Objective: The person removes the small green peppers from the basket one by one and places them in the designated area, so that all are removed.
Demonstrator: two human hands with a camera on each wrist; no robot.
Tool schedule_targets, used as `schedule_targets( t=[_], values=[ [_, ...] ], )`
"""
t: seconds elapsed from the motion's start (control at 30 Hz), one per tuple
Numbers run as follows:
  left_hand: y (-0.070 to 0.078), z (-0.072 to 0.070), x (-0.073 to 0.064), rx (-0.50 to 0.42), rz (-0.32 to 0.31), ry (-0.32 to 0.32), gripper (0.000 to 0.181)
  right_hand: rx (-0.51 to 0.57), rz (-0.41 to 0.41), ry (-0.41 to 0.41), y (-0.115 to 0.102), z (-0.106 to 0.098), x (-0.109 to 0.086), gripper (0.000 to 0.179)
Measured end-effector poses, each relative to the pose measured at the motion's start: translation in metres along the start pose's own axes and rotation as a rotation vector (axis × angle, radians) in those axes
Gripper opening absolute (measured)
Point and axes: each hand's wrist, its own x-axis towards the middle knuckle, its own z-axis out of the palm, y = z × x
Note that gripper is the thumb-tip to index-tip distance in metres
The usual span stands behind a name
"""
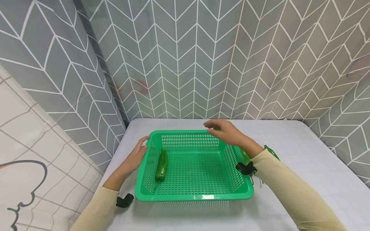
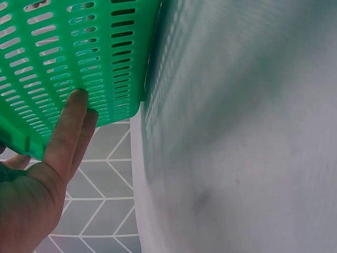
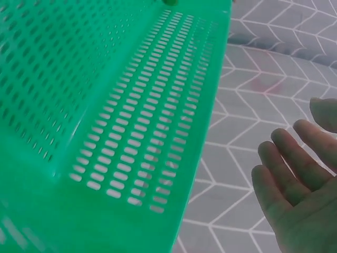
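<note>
A green plastic basket [image 1: 193,196] with slotted walls stands in front of me in the head view. Inside, along its left wall, lies a long green pepper [image 1: 162,166]. My left hand [image 1: 138,156] holds the basket's left side; in the left wrist view two fingers [image 2: 68,129] lie against the outer slotted wall, with the thumb by the rim. Over the back right corner hovers my right hand [image 1: 226,132], holding nothing, its fingers loosely bent and apart from the rim in the right wrist view.
More green peppers [image 1: 271,152] lie on the table to the right of the basket, partly hidden by my right forearm. A white cloth [image 1: 312,179] covers the table. Grey curtains [image 1: 190,64] with white lines hang behind it and at both sides.
</note>
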Motion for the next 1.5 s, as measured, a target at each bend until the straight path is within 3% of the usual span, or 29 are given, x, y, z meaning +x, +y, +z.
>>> schedule_targets(
  t=[0.73,1.5],
  values=[
    [0.001,0.001,-0.001,-0.013,0.009,-0.002,0.050,0.075,-0.022,-0.080,-0.014,0.036,0.036,0.032],
    [-0.007,0.000,0.003,-0.011,0.013,-0.004,0.051,0.089,0.030,-0.282,-0.024,0.090,0.057,0.040]
  ],
)
